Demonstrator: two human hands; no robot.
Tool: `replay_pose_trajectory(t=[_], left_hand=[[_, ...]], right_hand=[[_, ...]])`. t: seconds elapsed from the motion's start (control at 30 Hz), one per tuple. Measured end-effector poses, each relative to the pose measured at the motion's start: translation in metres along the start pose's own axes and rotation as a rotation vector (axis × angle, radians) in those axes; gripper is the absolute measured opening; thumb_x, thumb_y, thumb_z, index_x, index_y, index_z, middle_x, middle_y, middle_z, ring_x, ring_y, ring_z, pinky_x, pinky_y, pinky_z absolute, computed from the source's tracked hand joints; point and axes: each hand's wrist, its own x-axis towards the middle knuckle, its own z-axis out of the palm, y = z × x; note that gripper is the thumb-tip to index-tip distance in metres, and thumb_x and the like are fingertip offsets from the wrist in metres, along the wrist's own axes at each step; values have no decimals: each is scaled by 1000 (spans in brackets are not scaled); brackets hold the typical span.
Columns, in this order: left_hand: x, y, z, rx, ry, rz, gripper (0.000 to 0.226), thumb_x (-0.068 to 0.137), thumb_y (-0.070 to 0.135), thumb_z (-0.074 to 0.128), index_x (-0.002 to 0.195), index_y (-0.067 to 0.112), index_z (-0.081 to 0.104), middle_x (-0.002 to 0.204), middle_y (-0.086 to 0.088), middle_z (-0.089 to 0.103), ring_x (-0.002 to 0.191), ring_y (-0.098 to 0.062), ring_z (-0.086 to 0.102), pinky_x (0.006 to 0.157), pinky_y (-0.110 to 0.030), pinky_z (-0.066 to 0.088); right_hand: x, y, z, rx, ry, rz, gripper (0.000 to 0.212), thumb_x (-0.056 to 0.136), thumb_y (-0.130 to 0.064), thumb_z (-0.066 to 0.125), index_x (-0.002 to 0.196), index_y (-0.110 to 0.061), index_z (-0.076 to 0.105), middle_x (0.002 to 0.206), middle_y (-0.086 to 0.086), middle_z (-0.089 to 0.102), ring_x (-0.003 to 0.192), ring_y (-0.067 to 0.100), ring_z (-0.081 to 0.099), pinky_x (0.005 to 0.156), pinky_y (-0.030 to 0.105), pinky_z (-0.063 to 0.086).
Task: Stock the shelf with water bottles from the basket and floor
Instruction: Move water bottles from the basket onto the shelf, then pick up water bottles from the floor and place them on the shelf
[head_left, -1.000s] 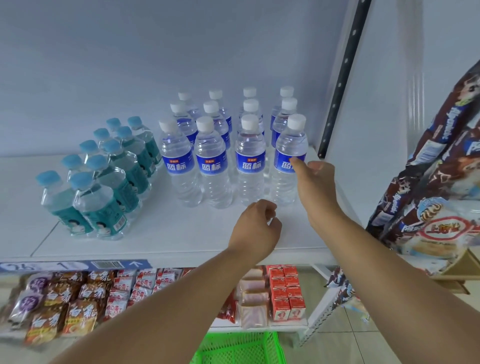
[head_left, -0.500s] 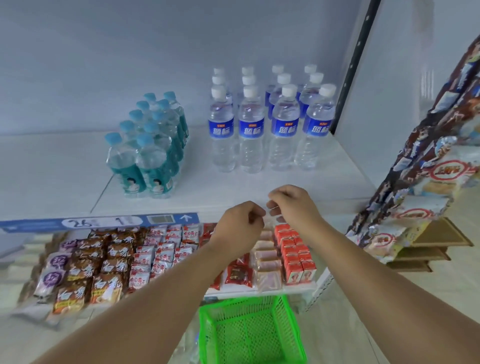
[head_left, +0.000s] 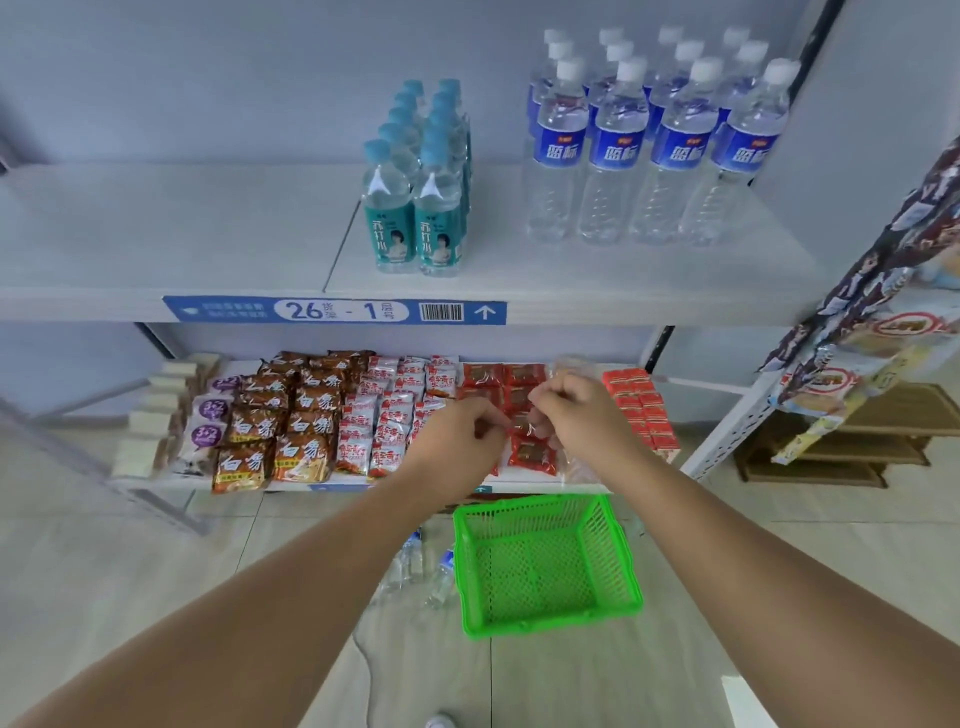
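Several blue-labelled water bottles (head_left: 670, 150) with white caps stand in rows at the right of the white upper shelf (head_left: 571, 280). To their left stand several teal-labelled bottles (head_left: 415, 218) with blue caps. A green plastic basket (head_left: 545, 564) sits on the floor below, with nothing visible inside. A few clear bottles (head_left: 421, 566) lie on the floor at its left side, partly hidden by my left arm. My left hand (head_left: 457, 441) and my right hand (head_left: 582, 415) hover close together in front of the lower shelf, both with curled fingers and holding nothing.
The lower shelf (head_left: 519, 486) holds packed snacks in rows. A rack of hanging snack bags (head_left: 883, 312) stands at the right, with a wooden stand (head_left: 857, 441) behind it. A blue shelf label (head_left: 332, 310) marks the upper shelf's edge. Tiled floor lies around the basket.
Both hands have drawn back from the blue-labelled bottles on the upper shelf and come down in front of the lower shelf. My view has tilted down, bringing the basket and floor bottles into sight.
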Motion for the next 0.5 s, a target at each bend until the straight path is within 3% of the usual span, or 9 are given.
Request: replay_pose_trajectory(t=[0.17,0.33,0.5], left_hand=[[-30,-32,6,40,22,-139,16,94,27,59,92,41,66,76,17,70,62,-2,65,49,-20,51],[-60,-77,3,-2,58,-312,19,94,22,58,84,35,67,71,11,73,46,0,59,38,-15,40],[-86,-112,-17,44,66,-389,18,93,25,57,81,34,67,76,9,74,70,-12,69,48,-19,47]], right_hand=[[-18,26,20,-64,-112,-20,12,98,-27,60,89,-26,68,74,-14,75,61,2,69,60,28,54],[-37,51,40,-81,-166,40,13,94,-31,58,87,-27,68,78,-12,76,70,13,73,64,34,55],[-52,57,70,-116,-217,81,14,97,-28,59,87,-25,68,78,-7,76,66,10,70,63,32,55]])
